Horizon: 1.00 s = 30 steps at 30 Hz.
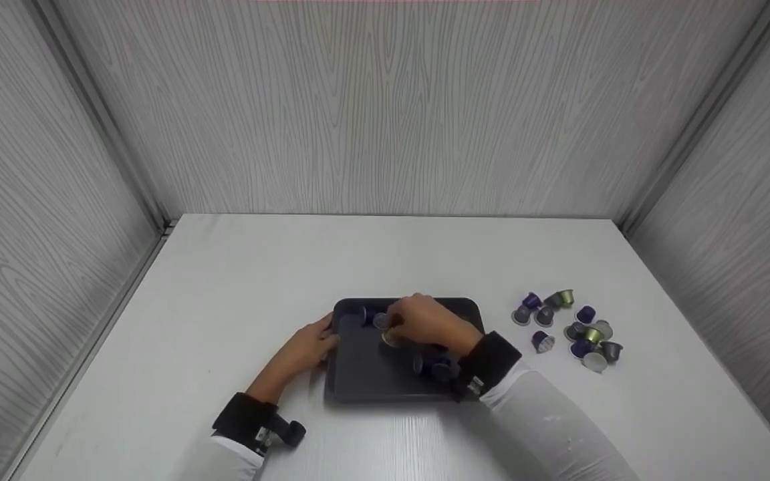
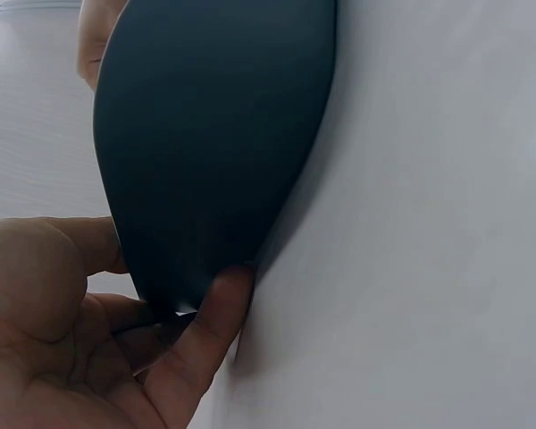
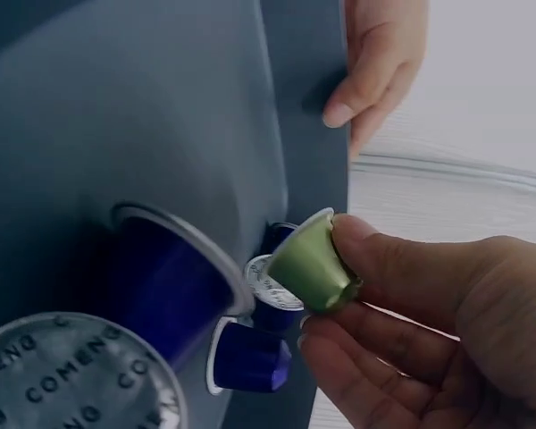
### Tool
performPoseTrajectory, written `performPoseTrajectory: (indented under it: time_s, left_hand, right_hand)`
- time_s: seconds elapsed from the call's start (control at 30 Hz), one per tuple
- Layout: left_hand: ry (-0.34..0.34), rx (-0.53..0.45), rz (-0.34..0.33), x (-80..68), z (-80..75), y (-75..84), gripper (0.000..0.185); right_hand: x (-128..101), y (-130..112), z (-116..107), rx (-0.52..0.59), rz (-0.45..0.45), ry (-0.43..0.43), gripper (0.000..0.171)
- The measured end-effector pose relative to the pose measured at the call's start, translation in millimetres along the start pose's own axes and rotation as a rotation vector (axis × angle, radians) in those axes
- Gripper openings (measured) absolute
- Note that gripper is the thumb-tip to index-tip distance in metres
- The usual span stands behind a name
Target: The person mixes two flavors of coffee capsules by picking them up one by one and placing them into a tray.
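The dark tray (image 1: 365,374) lies on the white table (image 1: 238,280), and everything here is placed by it. Nearest the person, at the tray's near right corner, a few blue capsules (image 1: 433,366) already lie on their sides. Over the tray's middle the right hand (image 1: 428,322) pinches a green capsule (image 3: 314,265) between thumb and fingertips, its foil end pointing down toward the tray floor, just beside more blue capsules (image 3: 250,357) at the far end. At the tray's left edge the left hand (image 1: 305,351) braces the rim, thumb on one side and fingers curled at the other, holding it steady. To do this step well, the person would likely lower the green capsule close to the floor before letting go, so it does not roll or knock its neighbours, and keep the bracing grip firm. Well to the right of the tray sits a loose heap of capsules (image 1: 575,327).
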<state>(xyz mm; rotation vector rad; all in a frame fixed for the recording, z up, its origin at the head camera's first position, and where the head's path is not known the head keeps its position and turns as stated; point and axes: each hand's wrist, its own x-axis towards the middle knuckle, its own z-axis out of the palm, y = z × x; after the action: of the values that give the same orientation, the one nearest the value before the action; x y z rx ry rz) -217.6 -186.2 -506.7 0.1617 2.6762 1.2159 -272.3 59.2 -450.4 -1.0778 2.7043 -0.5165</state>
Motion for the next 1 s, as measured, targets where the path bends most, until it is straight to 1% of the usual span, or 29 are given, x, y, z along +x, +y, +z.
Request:
performPoseTrajectory:
  time_s: [0.17, 0.23, 0.33, 0.47, 0.6, 0.73, 0.9, 1.0]
  left_hand:
    - [-0.013, -0.032, -0.008, 0.8, -1.4, 1.9, 0.058]
    - [-0.014, -0.042, -0.007, 0.7, -1.7, 2.2, 0.059]
    - [-0.010, -0.036, -0.005, 0.0, -1.5, 1.8, 0.059]
    - [-0.005, -0.030, -0.004, -0.4, -0.4, 1.0, 0.059]
    - [-0.004, -0.034, 0.000, 0.0, 0.7, 0.5, 0.059]
    - [-0.015, -0.062, -0.011, 0.1, 0.6, 0.9, 0.060]
    - [-0.017, -0.108, -0.031, -0.5, 0.5, 1.7, 0.060]
    - [-0.014, -0.110, -0.032, -0.4, 1.2, 1.9, 0.060]
  right_hand:
    - [0, 5, 1, 0.003, 0.026, -0.034, 0.011]
    - [-1, 7, 0, -0.015, 0.031, -0.046, 0.010]
    - [-3, 9, -1, -0.043, 0.029, -0.070, 0.010]
    - [-6, 11, -3, -0.056, 0.023, -0.072, 0.011]
    - [-10, 12, -6, -0.058, 0.009, -0.046, 0.015]
    - [-15, 12, -10, -0.086, -0.030, -0.021, 0.018]
    - [-23, 15, -11, -0.137, -0.099, 0.034, 0.017]
    - [-28, 17, -12, -0.181, -0.152, 0.087, 0.016]
